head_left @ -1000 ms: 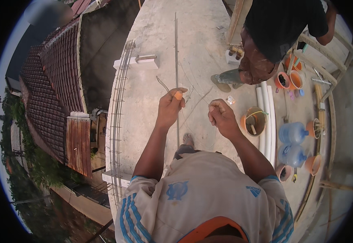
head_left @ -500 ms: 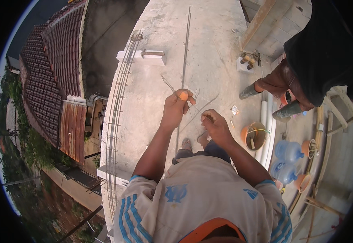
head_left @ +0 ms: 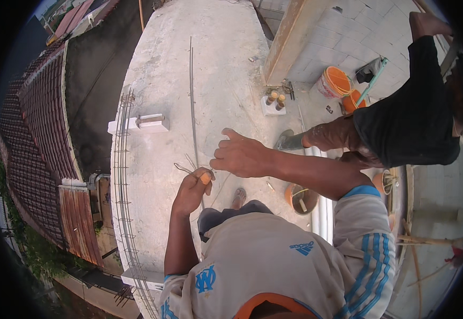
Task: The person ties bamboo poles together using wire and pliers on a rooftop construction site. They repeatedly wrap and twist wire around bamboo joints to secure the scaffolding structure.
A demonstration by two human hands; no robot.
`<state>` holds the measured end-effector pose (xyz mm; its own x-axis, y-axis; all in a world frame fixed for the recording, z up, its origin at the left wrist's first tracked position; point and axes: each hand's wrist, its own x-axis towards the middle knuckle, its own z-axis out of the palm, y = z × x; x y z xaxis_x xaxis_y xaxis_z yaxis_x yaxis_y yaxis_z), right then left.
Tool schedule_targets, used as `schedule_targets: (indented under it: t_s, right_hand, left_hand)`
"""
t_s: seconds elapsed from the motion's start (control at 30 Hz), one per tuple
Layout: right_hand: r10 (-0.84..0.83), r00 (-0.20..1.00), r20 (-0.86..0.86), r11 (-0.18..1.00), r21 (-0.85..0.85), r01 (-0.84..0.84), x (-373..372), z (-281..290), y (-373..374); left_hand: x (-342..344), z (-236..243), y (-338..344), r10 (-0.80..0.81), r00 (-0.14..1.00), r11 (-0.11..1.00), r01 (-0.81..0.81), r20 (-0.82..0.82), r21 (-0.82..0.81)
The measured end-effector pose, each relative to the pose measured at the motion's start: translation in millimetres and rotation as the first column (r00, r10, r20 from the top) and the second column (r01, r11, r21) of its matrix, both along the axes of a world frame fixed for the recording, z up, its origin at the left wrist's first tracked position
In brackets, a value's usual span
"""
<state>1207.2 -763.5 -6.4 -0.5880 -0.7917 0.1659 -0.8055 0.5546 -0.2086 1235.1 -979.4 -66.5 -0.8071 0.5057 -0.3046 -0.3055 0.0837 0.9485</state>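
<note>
A: so where's the wire at?

B: The looped wire [head_left: 182, 168] pokes out past the left hand's [head_left: 190, 192] fingers, which look pinched on it. There's an orange thing [head_left: 205, 178] at the thumb tip, can't make out what.

A: and the right hand [head_left: 242, 155]?

B: Just beside the left fingertips, fingers loosely curled and a bit spread, one sticking out. Can't tell if it's got a strand.

A: what could go wrong?

B: imo a slipping left pinch could let the wire drop by the steel rods [head_left: 192, 101] lying beyond those fingers. Also, the coworker's boot [head_left: 292, 141] is right of the right fingers, near the forearm, so an elbow swung wide might bump that leg.
</note>
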Motion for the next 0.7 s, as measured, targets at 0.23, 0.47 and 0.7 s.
schedule_targets:
  t_s: [0.23, 0.47, 0.7]
  right_hand:
    - [-0.192, 0.859, 0.474, 0.911, 0.412, -0.024, -31, -27, 29]
    - [-0.46, 0.79, 0.404, 0.886, 0.27, 0.378, -114, -32, 46]
    - [-0.28, 0.78, 0.559, 0.909, -0.108, 0.403, -233, -20, 49]
  left_hand:
    - [-49, -18, 35, 0.025, 0.931, 0.964, -0.118, -0.363, -0.237]
    - [-124, -40, 53, 0.018, 0.955, 0.99, -0.059, -0.295, -0.129]
    - [-265, -52, 48, -0.08, 0.969, 0.988, 0.046, -0.232, -0.148]
